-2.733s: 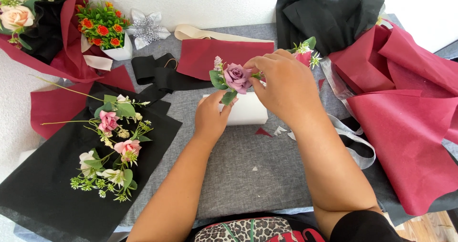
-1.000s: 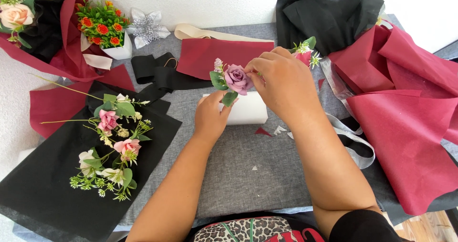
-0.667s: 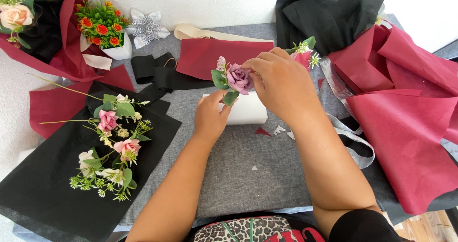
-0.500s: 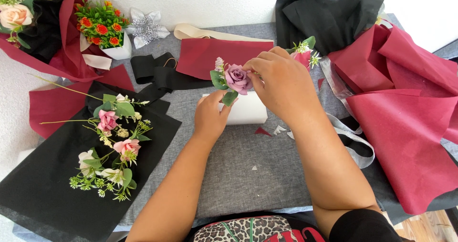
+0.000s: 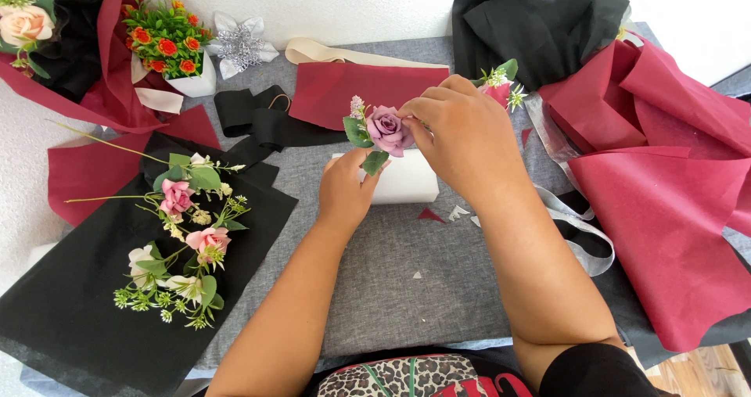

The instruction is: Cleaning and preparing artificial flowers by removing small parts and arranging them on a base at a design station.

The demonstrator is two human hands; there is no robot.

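Far left: a finished bouquet (image 5: pixel 47 33) in dark red and black wrap lies at the far corner, with a small pot of orange flowers (image 5: pixel 166 41) and a silver bow (image 5: pixel 238 46) just right of it.
Near left: pink and white blooms with greenery (image 5: pixel 184 233) rest loose on a black wrapping sheet (image 5: pixel 70 303).
Middle, far: black ribbon (image 5: pixel 262 123) and a folded dark red sheet (image 5: pixel 344 92) lie on the grey table cloth (image 5: pixel 407 287).
My left hand (image 5: pixel 348 194): closed around the stem of the mauve rose (image 5: pixel 389 129), holding it upright just in front of a white block (image 5: pixel 407 179).
The rose: centre of the scene, between my two hands, small leaves at its left.
My right hand (image 5: pixel 461 135): fingertips pinched on the rose's petals at its right side, nothing else held.
Right: crumpled dark red paper (image 5: pixel 665 201) and black cloth (image 5: pixel 540 21) beyond it.
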